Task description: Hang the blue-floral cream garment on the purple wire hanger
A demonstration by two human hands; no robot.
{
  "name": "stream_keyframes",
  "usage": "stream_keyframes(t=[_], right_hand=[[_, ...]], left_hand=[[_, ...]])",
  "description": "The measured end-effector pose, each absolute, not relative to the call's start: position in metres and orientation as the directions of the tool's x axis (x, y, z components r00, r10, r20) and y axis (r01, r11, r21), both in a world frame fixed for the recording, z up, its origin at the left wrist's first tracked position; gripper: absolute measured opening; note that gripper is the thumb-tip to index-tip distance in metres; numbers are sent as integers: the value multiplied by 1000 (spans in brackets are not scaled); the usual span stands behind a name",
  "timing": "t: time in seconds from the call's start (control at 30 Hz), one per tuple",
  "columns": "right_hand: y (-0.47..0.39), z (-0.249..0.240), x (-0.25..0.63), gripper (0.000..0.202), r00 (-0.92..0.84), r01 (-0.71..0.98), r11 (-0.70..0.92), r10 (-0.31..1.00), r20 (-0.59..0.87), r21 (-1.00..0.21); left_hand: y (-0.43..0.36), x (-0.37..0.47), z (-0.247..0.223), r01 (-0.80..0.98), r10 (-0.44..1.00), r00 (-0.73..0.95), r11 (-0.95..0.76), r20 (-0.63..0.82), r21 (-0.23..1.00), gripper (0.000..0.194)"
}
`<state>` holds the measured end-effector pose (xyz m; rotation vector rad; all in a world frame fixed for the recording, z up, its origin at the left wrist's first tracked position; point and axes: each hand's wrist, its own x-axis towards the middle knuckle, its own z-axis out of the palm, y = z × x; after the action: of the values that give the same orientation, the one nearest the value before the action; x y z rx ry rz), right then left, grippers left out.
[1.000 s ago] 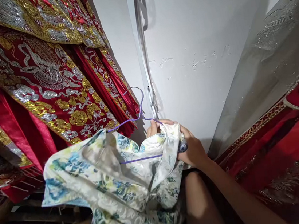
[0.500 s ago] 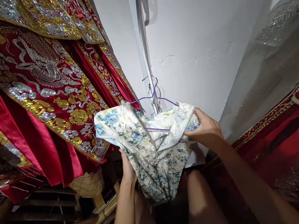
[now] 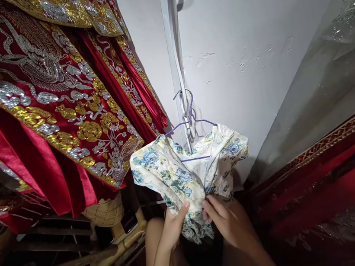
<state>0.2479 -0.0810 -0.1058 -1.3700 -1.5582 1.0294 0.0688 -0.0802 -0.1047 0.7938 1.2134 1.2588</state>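
Note:
A white garment with blue and yellow flowers [image 3: 174, 168] hangs spread on a purple hanger [image 3: 177, 128], both shoulders over its arms. The hanger's hook is up beside a pale vertical strip on the wall. Low on the front, my left hand [image 3: 173, 227] grips the gathered cloth from the left, thumb on top. My right hand [image 3: 220, 219] pinches the front just below the V of the neckline, its fingers pressed together. Bunched cloth hangs below both hands.
Red robes with gold and silver embroidery [image 3: 87, 118] hang at the left. Below them are a woven basket [image 3: 106, 212] and a bamboo frame [image 3: 106, 262]. A pale wall [image 3: 223, 35] stands ahead; red fabric [image 3: 335, 186] lies at the right. My knees are beneath the garment.
Both hands have moved down and inward from the garment's sides to its lower front. The right shoulder part now lies spread out, and the neckline is more open.

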Motion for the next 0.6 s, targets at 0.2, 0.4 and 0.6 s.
stream_keyframes(t=[0.2, 0.4, 0.6], right_hand=[[-66, -95, 243, 40, -241, 181, 52, 971, 7, -982], [-70, -117, 244, 36, -248, 21, -95, 964, -97, -995], [-72, -111, 240, 34, -331, 1, -77, 941, -73, -997]], left_hand=[[-86, 68, -117, -275, 948, -255, 118, -191, 954, 62], [-91, 86, -156, 441, 545, -628, -339, 555, 831, 34], [-85, 106, -156, 575, 826, -233, -309, 513, 757, 7]])
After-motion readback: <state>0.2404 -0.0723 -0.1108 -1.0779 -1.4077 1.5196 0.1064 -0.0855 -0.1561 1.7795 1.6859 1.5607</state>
